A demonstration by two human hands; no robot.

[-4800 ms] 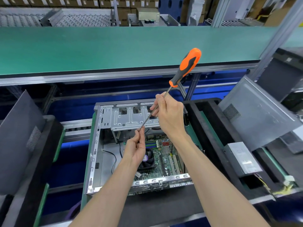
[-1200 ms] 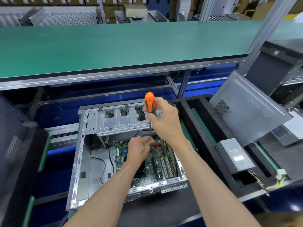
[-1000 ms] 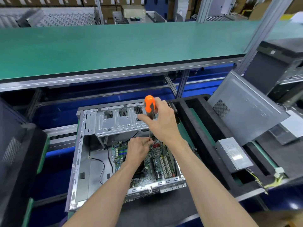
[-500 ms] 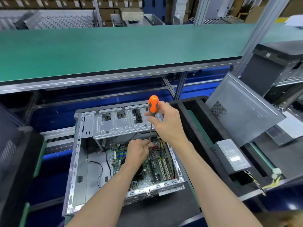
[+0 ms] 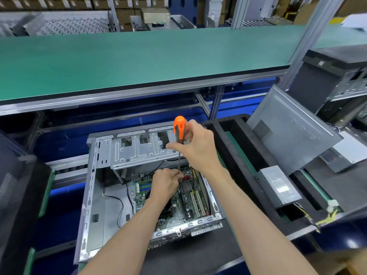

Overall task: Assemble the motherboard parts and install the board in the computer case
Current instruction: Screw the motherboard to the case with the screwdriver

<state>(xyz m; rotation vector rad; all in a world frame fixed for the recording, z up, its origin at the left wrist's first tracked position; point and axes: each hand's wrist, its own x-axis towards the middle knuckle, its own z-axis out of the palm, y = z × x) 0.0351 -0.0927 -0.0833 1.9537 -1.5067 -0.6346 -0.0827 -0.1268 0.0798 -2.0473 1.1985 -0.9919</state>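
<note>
An open silver computer case (image 5: 93,195) lies on its side in front of me, with a green motherboard (image 5: 178,207) inside it. My right hand (image 5: 198,147) grips the orange-and-black handle of a screwdriver (image 5: 179,128) held upright over the board. Its thin shaft runs straight down to my left hand (image 5: 165,182), which pinches the lower end of the shaft just above the board's far edge. The tip and whatever lies under it are hidden by my left fingers.
A black foam tray (image 5: 234,139) stands to the right of the case. It holds a grey power supply (image 5: 278,185) with loose wires and a leaning grey side panel (image 5: 288,132). A green conveyor shelf (image 5: 139,60) spans the back. Another black case (image 5: 333,80) stands at the far right.
The screwdriver, earlier held slanted up in the air, now stands upright with its tip down at the motherboard. Over the last second both hands stay in place on it.
</note>
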